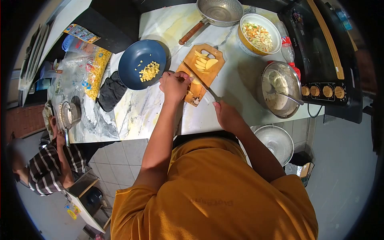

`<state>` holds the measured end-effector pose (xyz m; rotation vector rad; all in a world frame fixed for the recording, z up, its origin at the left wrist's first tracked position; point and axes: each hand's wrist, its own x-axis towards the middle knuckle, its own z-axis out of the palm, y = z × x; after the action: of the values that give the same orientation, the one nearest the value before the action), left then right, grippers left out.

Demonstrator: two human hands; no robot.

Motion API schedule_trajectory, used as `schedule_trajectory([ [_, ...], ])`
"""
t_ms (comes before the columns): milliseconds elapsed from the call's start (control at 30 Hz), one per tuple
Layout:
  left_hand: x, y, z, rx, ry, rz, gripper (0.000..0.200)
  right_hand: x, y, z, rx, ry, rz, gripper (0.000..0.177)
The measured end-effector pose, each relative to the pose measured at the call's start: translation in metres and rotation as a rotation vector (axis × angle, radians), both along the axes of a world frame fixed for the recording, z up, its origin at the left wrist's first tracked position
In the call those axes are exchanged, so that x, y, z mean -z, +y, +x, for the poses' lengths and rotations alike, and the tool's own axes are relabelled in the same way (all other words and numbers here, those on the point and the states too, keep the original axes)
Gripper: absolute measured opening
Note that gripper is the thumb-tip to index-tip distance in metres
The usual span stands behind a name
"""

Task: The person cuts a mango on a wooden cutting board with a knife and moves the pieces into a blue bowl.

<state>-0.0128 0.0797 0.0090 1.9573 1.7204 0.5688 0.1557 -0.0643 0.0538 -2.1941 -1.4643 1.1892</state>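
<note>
My right hand (229, 117) grips the handle of a kitchen knife (203, 83), whose blade lies slantwise across a wooden cutting board (218, 56). My left hand (174, 86) is closed at the blade, fingers pinching a pale yellow potato piece (196, 81) partly hidden by them. Several potato slices (205, 63) lie on the board's far part, beyond the blade. Small scraps sit at its near end. Left of the board, a dark blue bowl (138, 52) holds potato cubes (150, 71).
A frying pan (221, 14) and a bowl of chopped vegetables (256, 37) stand at the back. To the right are a metal bowl with a spoon (281, 90) and an oven (316, 52). Corn bags (98, 72) and a black cloth (112, 92) lie left. Another person (56, 164) works at far left.
</note>
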Motion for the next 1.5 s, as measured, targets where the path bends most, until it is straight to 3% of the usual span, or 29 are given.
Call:
schedule_trajectory([
  [167,0.004,0.001,0.0,-0.047,0.041,0.071,0.024,0.006,0.0,0.0,-0.008,-0.018,0.031,0.045],
  [233,0.001,0.002,-0.002,-0.027,-0.071,-0.196,0.023,0.011,-0.002,-0.001,-0.007,-0.025,0.038,0.045],
  [333,-0.002,0.001,-0.002,-0.027,-0.067,-0.224,0.023,0.015,-0.006,-0.001,-0.003,-0.039,0.075,0.044],
  [667,-0.001,-0.001,0.0,-0.051,-0.068,-0.235,0.023,0.012,-0.02,0.002,0.035,-0.06,0.121,0.044],
  [733,-0.002,-0.006,0.003,-0.094,0.021,-0.069,0.026,0.016,-0.015,0.0,0.034,-0.079,0.141,0.044],
  [1067,-0.008,-0.008,0.003,-0.086,0.001,-0.102,0.029,0.017,-0.024,-0.003,0.071,-0.062,0.215,0.042],
  [1333,0.008,-0.012,0.002,-0.091,-0.003,0.054,0.025,0.004,-0.015,-0.008,0.094,-0.046,0.213,0.037],
  [1500,0.008,-0.008,-0.001,-0.09,-0.091,-0.06,0.021,0.009,-0.016,-0.007,0.057,-0.073,0.247,0.041],
])
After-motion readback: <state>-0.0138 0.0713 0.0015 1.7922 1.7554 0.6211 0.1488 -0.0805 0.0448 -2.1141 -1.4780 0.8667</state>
